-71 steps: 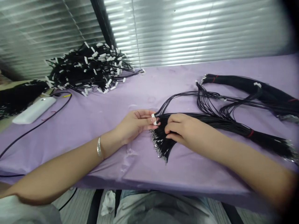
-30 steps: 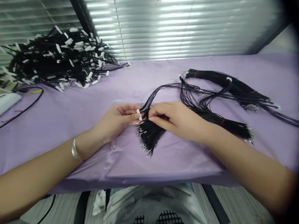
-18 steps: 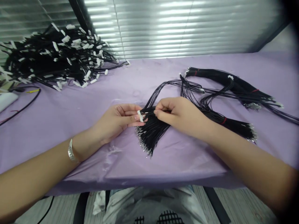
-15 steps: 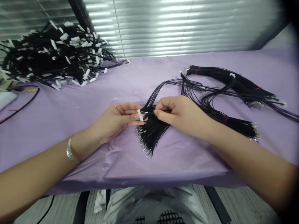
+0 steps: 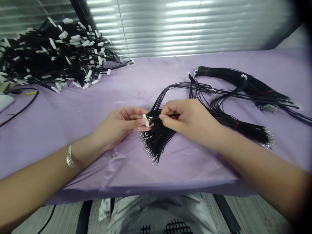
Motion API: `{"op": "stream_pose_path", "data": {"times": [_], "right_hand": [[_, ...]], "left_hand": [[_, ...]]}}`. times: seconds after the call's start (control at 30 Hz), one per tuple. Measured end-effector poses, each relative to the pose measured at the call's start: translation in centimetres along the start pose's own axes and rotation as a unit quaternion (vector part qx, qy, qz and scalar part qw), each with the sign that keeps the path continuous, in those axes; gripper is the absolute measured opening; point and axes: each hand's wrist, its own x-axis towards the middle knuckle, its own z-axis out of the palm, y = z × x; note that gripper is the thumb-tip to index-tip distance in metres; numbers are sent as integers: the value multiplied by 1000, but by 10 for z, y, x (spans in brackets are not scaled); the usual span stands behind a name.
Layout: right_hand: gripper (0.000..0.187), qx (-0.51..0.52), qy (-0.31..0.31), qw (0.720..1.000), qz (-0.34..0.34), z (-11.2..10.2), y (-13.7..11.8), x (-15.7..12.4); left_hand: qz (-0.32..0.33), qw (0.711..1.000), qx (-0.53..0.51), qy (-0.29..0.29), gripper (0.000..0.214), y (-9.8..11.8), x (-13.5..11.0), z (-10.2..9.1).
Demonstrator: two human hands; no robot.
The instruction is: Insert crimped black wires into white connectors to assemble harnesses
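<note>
My left hand point(image 5: 130, 120) pinches a white connector housing point(image 5: 146, 120) between thumb and fingers. Several black wires run from the housing's upper part and arc away to the right. Just right of it, my right hand point(image 5: 181, 113) is closed in a pinch on a thin black wire point(image 5: 173, 115), whose far end lies behind the fingers. Beneath both hands a bundle of black wires point(image 5: 158, 139) fans out, its metal crimp terminals point(image 5: 147, 148) pointing left and toward me. A red tie point(image 5: 237, 123) binds this bundle farther right.
A big heap of black cables with white connectors point(image 5: 53, 55) fills the back left. Another tied wire bundle point(image 5: 226, 76) lies at the back right, with connector-ended cables across it. A black cable point(image 5: 26, 105) curves at the left edge. Window blinds point(image 5: 156, 27) stand behind the table point(image 5: 117, 175).
My right hand has shifted very slightly left, toward the connector housing. My left hand keeps its pinch on the housing. The whole view has moved a little.
</note>
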Motion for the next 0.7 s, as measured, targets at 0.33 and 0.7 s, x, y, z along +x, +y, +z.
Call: {"op": "stream_pose_path", "data": {"times": [0.33,0.7], "right_hand": [[11,-16,-1,1000,15,1,0,1],[13,-19,-9,1000,7,-1,-1,1]], "left_hand": [[2,1000,11,8,19,-2,1,-1],[6,1000,12,-4,18,-1,-1,1]]}}
